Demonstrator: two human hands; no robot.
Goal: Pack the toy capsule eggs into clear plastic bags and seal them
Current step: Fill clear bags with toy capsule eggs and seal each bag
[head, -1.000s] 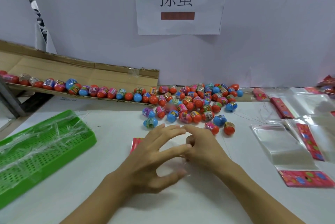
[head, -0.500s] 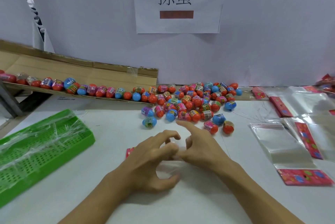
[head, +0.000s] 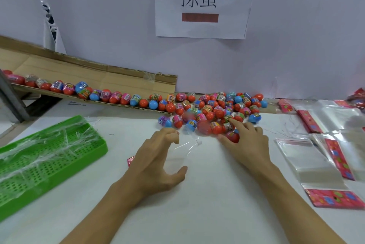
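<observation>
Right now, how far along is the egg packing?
Done: no filled, sealed bag shows. In hand: the left hand pinches a clear bag open on the table, while the right hand reaches into the egg pile. Left: nearly everything, with eggs lining the cardboard ramp and empty bags at right.

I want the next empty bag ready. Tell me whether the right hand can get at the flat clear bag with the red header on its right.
Probably yes. The right hand is at the eggs, and the clear bag lies flat beside it with nothing between them.
</observation>
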